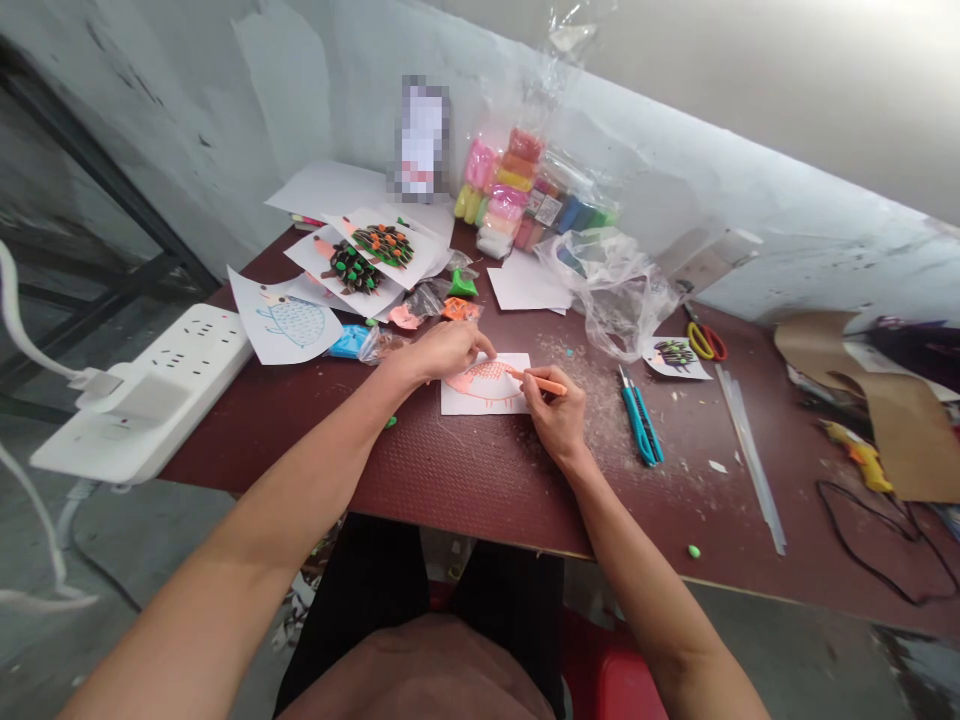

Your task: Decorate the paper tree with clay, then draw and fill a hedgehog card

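Note:
A small white sheet of paper (455, 404) lies on the dark red table, bearing an orange outline of a hedgehog filled partly with small marks. Gripped in my right hand (559, 412) is an orange marker (546, 382), its tip at the upper right part of the drawing. My left hand (454, 347) rests at the paper's upper left edge, fingers stretched out and empty. Close by that hand lie an orange clay packet (461, 308), a pink lump of clay (404, 317) and a blue clay packet (347, 341).
Hedgehog pictures (384, 245) and a blue drawing (292, 322) lie at left, near a power strip (191, 350). Bagged clay (510, 190) stands at the wall. Rightward are teal thread snips (641, 420), scissors (706, 340), glue sticks (750, 460) and a glue gun (862, 460).

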Demonstrator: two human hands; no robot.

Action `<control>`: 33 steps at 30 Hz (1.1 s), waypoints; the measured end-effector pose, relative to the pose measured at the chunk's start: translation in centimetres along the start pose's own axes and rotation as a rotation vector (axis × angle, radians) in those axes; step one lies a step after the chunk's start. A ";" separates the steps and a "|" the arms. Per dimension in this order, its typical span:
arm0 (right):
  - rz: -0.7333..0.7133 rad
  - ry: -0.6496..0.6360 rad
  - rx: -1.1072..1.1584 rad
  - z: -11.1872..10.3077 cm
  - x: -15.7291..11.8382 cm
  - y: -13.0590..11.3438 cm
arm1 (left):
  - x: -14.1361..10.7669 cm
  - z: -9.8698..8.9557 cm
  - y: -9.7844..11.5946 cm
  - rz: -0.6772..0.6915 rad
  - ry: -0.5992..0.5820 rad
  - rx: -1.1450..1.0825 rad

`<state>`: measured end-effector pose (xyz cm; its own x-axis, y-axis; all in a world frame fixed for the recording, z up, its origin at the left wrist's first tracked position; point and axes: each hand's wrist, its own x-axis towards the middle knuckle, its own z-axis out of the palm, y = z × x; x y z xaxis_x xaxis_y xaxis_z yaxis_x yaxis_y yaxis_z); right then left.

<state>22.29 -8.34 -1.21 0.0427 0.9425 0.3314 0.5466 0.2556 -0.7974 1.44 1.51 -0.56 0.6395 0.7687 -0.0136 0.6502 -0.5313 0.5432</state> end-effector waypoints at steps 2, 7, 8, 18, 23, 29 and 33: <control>-0.003 0.010 -0.006 0.0 0.0 0.0 | 0.0 0.0 0.0 -0.002 -0.004 0.007; 0.007 0.009 -0.019 0.0 0.0 0.1 | 0.0 0.1 0.0 -0.003 0.004 0.009; 0.009 0.015 -0.022 0.1 0.0 0.1 | 0.0 0.1 0.0 -0.008 0.005 0.001; 0.015 0.022 -0.020 0.1 -0.1 0.0 | -0.1 0.1 0.1 -0.007 0.016 -0.015; 0.015 0.030 -0.021 0.0 -0.1 -0.1 | 0.0 0.2 -0.2 0.004 0.028 -0.027; 0.025 0.058 -0.032 0.1 -0.1 0.0 | 0.0 0.2 -0.1 -0.010 0.018 -0.018; 0.022 0.070 -0.043 0.0 -0.1 0.0 | 0.0 0.2 -0.1 0.000 0.022 -0.013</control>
<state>22.22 -8.45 -1.24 0.1130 0.9299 0.3499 0.5804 0.2240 -0.7829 1.46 1.50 -0.83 0.6306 0.7761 0.0046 0.6447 -0.5270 0.5537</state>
